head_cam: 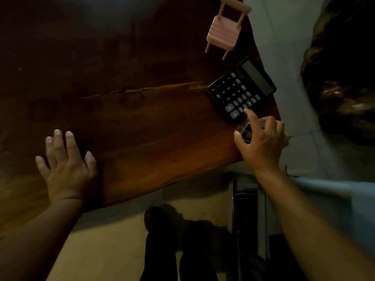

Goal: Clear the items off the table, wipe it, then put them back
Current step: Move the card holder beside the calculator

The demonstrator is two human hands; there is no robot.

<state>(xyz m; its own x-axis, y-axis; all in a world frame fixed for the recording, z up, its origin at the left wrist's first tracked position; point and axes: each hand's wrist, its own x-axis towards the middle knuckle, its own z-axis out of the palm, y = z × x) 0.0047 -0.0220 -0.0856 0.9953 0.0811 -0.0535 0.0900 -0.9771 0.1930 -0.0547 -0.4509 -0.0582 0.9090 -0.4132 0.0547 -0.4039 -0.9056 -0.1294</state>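
A dark wooden table [142, 122] fills the upper left. Near its right edge lies a black calculator [241, 90], and beyond it stands a small pink toy chair [223, 29]. My right hand [261, 138] hovers just in front of the calculator with fingers curled around a small clear object [244, 129]; I cannot tell exactly what it is. The index finger touches the calculator's near corner. My left hand [67, 165] rests flat on the table near its front edge, fingers spread, holding nothing.
Pale floor tiles [284, 47] run along the table's right side, where a dark carved wooden mass [343, 78] stands. Below the table edge are my dark legs [174, 250] and a dark upright object [246, 216] on the floor.
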